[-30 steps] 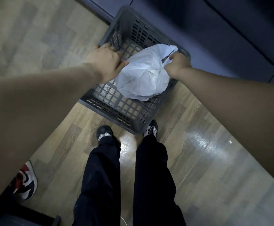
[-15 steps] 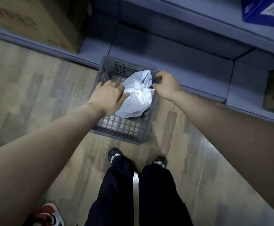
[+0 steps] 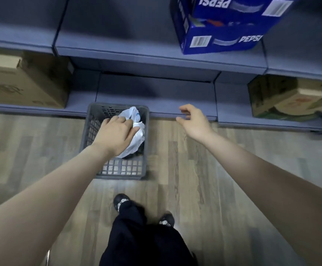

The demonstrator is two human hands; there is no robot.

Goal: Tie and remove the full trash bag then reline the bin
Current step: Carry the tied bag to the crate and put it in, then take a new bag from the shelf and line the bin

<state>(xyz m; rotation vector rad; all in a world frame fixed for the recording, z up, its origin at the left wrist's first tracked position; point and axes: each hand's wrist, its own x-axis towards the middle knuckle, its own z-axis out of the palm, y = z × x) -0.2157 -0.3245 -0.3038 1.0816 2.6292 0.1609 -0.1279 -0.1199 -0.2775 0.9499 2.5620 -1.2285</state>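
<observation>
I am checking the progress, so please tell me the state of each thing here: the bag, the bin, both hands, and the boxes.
White trash bag: inside the bin, top bunched.
Grey bin: upright on the floor, against the shelf.
Left hand: on the bag; grip hidden.
Right hand: open, holds nothing.
Pepsi boxes: stacked, closed.

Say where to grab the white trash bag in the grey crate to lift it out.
Probably the gathered top of the white trash bag, from straight above. The neck bunches upward near the left hand, while the slatted walls of the grey crate block side approaches. The right hand hangs free, off to the right.
</observation>
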